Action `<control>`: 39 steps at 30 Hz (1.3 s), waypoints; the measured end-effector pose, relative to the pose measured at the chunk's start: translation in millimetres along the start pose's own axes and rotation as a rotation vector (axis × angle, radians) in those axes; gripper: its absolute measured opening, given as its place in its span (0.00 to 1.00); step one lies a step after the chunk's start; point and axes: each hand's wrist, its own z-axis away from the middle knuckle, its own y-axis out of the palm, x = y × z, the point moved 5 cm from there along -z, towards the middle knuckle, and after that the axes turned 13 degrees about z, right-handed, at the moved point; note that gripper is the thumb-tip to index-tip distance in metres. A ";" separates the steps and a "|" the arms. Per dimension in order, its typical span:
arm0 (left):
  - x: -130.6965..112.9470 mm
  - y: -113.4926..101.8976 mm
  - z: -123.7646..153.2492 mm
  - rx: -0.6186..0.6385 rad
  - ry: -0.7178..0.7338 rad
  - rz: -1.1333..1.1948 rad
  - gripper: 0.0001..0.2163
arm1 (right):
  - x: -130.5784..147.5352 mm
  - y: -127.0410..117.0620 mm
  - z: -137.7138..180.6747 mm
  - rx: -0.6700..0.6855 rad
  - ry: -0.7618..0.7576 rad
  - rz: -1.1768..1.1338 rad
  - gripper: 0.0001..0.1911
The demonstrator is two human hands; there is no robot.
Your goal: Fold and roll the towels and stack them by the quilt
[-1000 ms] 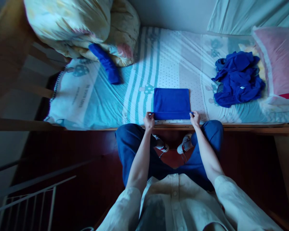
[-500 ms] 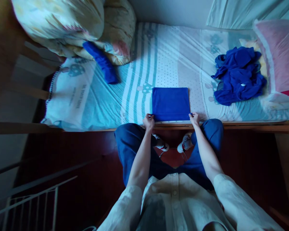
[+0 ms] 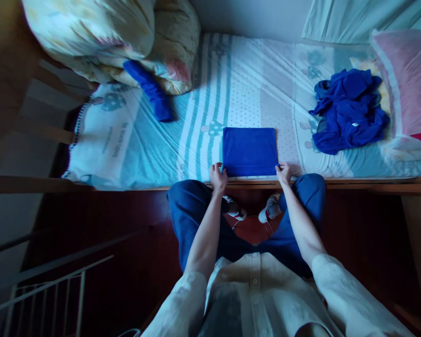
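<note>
Lying flat at the front edge of the bed (image 3: 154,157), the cloth (image 3: 250,147) is forming a neat blue rectangle between the two hands, just beyond the gap between the knees (image 3: 310,189). A second ago its near edge was showing as a distinct, folded band; now that band is lying flatter, blending into the rest with only a faint crease running across.

The left hand (image 3: 218,178) is changing most: earlier its fingers were pinching the near left corner, while now they are standing apart there, the index finger pointing away from the body along the side. Whether the thumb is still touching the cloth, I cannot tell. The right hand (image 3: 283,173) is keeping its place, its thumb and fingertips still closing on the near right corner.

Farther off, the roll (image 3: 150,91) is staying put, leaning against the quilt (image 3: 91,28) on the left. On the right, the crumpled blue pile (image 3: 351,112) is likewise remaining beside the pillow (image 3: 410,84), its folds looking unchanged.
</note>
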 end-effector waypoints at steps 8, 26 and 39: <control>-15.0 24.7 9.9 0.366 0.357 -0.039 0.12 | 53.1 -21.5 25.6 0.001 -0.532 0.102 0.13; -17.8 32.7 -5.6 0.669 0.387 -0.307 0.26 | 52.1 -4.9 30.8 0.172 -0.532 0.288 0.27; -14.1 12.5 3.0 0.615 0.140 -0.391 0.21 | 52.8 -19.5 26.9 0.315 -0.368 0.483 0.20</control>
